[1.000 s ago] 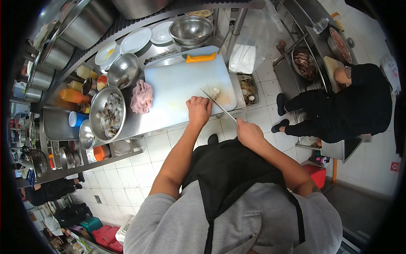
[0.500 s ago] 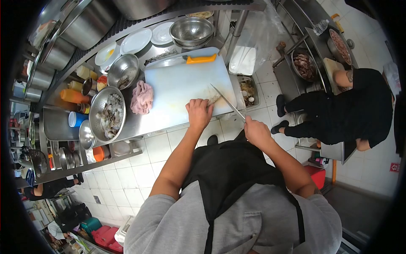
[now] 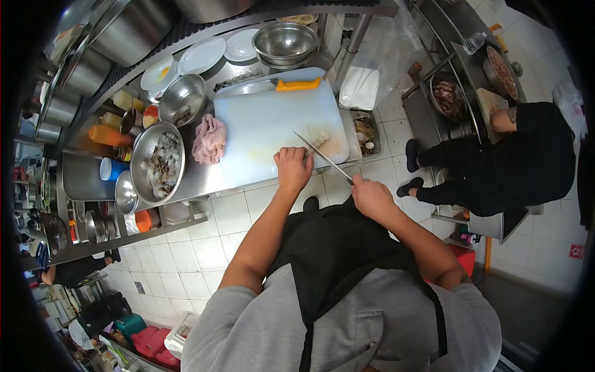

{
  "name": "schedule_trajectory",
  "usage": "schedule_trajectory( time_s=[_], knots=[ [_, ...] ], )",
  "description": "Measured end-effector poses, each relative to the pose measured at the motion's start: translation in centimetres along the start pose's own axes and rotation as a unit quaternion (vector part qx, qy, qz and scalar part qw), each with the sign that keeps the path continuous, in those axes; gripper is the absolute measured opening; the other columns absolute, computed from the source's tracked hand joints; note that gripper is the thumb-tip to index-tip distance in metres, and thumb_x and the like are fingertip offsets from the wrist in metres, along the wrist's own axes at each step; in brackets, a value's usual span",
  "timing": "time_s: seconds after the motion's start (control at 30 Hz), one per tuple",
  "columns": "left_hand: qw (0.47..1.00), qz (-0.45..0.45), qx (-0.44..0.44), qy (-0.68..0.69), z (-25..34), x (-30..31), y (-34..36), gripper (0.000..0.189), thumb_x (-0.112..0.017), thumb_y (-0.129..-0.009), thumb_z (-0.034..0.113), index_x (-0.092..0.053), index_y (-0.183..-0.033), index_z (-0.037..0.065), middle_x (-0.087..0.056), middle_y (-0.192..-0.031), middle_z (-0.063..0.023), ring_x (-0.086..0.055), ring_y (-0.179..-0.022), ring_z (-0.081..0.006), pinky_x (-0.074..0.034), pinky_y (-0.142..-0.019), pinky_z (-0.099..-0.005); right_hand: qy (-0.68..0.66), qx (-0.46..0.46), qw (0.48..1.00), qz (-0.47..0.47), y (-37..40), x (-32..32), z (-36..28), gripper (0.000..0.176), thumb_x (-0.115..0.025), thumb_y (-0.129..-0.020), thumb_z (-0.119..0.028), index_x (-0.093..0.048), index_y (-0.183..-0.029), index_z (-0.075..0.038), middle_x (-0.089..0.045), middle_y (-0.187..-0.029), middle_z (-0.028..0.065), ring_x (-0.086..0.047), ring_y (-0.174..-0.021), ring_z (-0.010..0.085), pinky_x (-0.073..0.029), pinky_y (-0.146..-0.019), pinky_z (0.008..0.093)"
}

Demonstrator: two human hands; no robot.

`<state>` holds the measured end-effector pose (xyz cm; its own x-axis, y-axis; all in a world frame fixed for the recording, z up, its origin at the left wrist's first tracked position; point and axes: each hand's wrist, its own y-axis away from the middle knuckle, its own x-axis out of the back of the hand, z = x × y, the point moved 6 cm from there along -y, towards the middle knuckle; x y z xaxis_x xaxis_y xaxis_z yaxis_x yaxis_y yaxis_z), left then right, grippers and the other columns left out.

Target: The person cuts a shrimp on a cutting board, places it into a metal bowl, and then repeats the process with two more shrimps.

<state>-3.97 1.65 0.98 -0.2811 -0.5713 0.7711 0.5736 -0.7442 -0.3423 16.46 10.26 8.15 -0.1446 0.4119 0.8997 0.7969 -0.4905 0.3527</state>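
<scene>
My right hand (image 3: pixel 372 196) is closed round the handle of a knife (image 3: pixel 331 162), whose long thin blade points up and left over the white cutting board (image 3: pixel 266 124). Close to the board's front edge, my left hand (image 3: pixel 294 167) presses down with curled fingers, its fingertips at a small pale shrimp (image 3: pixel 320 138). The blade crosses the shrimp just right of those fingertips, so part of the shrimp shows beyond the blade. How deep the cut goes cannot be made out. A second knife with a yellow handle (image 3: pixel 299 85) lies along the board's far edge.
A pink cloth (image 3: pixel 209 139) lies left of the board, beside a colander of shrimp (image 3: pixel 160 164) and a steel bowl (image 3: pixel 183 99). Plates (image 3: pixel 202 54) and stacked colanders (image 3: pixel 285 44) stand behind. A scrap container (image 3: pixel 365 133) sits right. A co-worker (image 3: pixel 520 155) stands farther right.
The knife has shifted left, its blade now across the shrimp close to my left fingertips. More of the shrimp shows beyond the blade. My left hand stays nearly in place.
</scene>
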Motion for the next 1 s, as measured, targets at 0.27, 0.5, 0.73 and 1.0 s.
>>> schedule_trajectory(
  time_s=[0.27,0.5,0.73,1.0],
  knots=[
    [1.0,-0.006,-0.009,-0.005,0.0,0.1,-0.3,0.015,-0.072,-0.087,0.021,-0.071,-0.095,0.008,-0.067,-0.095,-0.0081,-0.056,-0.102,-0.0303,-0.038,-0.093,-0.0468,0.006,0.0,1.0,-0.01,-0.2,-0.3,-0.2,0.017,-0.05,-0.098,-0.014,-0.053,-0.107,0.0,-0.071,-0.085,0.0234,-0.072,-0.078,0.0446,-0.056,-0.072,0.0553],
    [1.0,-0.007,-0.008,-0.005,0.0,0.0,-0.7,0.013,-0.071,-0.089,0.02,-0.073,-0.092,0.008,-0.068,-0.092,-0.0074,-0.057,-0.099,-0.0291,-0.038,-0.092,-0.0461,-0.009,0.0,1.0,-0.013,0.5,-0.9,0.5,0.019,-0.052,-0.101,-0.018,-0.05,-0.105,0.0,-0.069,-0.083,0.0251,-0.069,-0.076,0.0467,-0.055,-0.072,0.0574],
    [1.0,-0.009,-0.005,-0.004,0.0,0.0,-0.8,0.012,-0.072,-0.088,0.019,-0.073,-0.092,0.008,-0.068,-0.091,-0.007,-0.057,-0.098,-0.0294,-0.038,-0.091,-0.0458,-0.018,-0.003,1.0,-0.016,-0.7,-1.8,0.3,0.02,-0.051,-0.102,-0.019,-0.049,-0.105,0.0,-0.069,-0.084,0.0262,-0.068,-0.077,0.0479,-0.054,-0.073,0.0583],
    [1.0,-0.01,0.007,0.011,-0.3,0.0,-0.6,0.015,-0.073,-0.087,0.02,-0.073,-0.095,0.008,-0.069,-0.093,-0.0072,-0.058,-0.102,-0.03,-0.039,-0.093,-0.0457,-0.029,-0.005,0.999,-0.023,0.1,-0.8,0.1,0.02,-0.049,-0.101,-0.019,-0.052,-0.106,0.001,-0.071,-0.088,0.0264,-0.07,-0.08,0.0468,-0.055,-0.075,0.0581]
  ],
)
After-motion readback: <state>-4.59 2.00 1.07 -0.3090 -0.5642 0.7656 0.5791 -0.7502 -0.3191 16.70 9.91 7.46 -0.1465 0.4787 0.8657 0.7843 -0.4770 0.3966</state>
